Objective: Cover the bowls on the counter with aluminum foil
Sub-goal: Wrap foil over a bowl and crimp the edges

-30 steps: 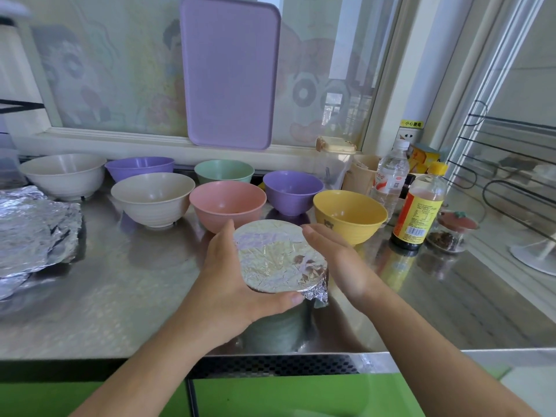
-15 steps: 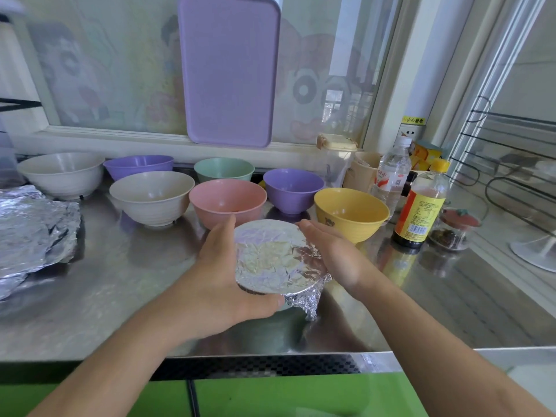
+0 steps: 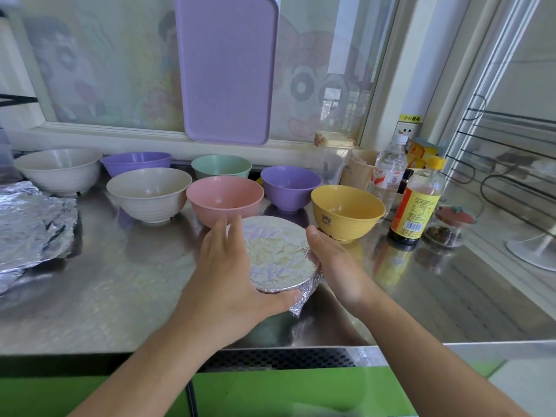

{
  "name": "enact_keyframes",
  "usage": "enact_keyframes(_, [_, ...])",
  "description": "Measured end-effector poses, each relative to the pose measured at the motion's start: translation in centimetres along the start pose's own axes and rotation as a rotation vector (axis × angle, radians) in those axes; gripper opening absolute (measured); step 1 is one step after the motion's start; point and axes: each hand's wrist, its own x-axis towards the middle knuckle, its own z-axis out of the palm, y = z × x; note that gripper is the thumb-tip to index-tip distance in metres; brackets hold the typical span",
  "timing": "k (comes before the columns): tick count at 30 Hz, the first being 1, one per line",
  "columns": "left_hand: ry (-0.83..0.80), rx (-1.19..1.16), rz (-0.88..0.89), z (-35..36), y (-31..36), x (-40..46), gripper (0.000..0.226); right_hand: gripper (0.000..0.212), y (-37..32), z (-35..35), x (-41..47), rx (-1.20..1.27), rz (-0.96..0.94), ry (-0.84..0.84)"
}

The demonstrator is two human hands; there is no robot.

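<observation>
I see the foil-covered bowl [image 3: 278,255] near the front of the table [image 3: 120,290], cupped between both hands. My left hand [image 3: 231,275] curls round its rim, thumb under the foil edge; my right hand [image 3: 334,260] presses flat-fingered against its side.

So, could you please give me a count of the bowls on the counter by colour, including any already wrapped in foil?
Cream bowls: 2
Purple bowls: 2
Green bowl: 1
Pink bowl: 1
Yellow bowl: 1
Foil-covered bowl, colour hidden, held between both hands: 1
Total: 8
</observation>
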Motion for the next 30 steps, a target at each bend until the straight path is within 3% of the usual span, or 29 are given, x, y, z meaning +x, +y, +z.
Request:
enact_keyframes(5, [-0.001,-0.006,0.015,-0.1,-0.4,0.1,0.141,0.046,-0.5,-0.2,-0.4,-0.053,0.02,-0.011])
enact_keyframes(8, [0.01,-0.007,0.028,-0.1,-0.5,0.2,0.134,0.041,-0.3,-0.5,-0.8,-0.124,-0.069,0.063])
enact_keyframes(11, [0.011,0.015,0.062,-0.1,-0.6,0.1,0.127,0.052,1.3,-0.8,-1.7,-0.159,-0.153,0.171])
enact_keyframes(13, [0.016,0.032,0.08,0.0,-0.6,0.0,0.123,0.041,2.0,-1.1,-3.0,-0.168,-0.248,0.206])
enact_keyframes(16, [0.02,0.045,0.08,0.2,-0.6,0.0,0.124,0.038,2.2,-1.3,-5.0,-0.27,-0.38,0.159])
enact_keyframes(19, [0.011,0.053,0.07,0.1,-0.7,0.1,0.132,0.038,2.0,-0.8,-5.8,-0.322,-0.393,0.071])
enact_keyframes(22, [0.009,0.057,0.078,-0.1,-0.6,0.2,0.129,0.039,1.8,-0.4,-6.1,-0.396,-0.432,0.12])
enact_keyframes(27, [0.002,0.049,0.084,-0.2,-0.5,0.1,0.13,0.014,1.1,0.2,-6.6,-0.467,-0.468,0.072])
enact_keyframes(30, [0.008,0.055,0.097,-0.1,-0.5,0.0,0.127,0.012,1.5,0.8,-6.4,-0.499,-0.469,0.123])
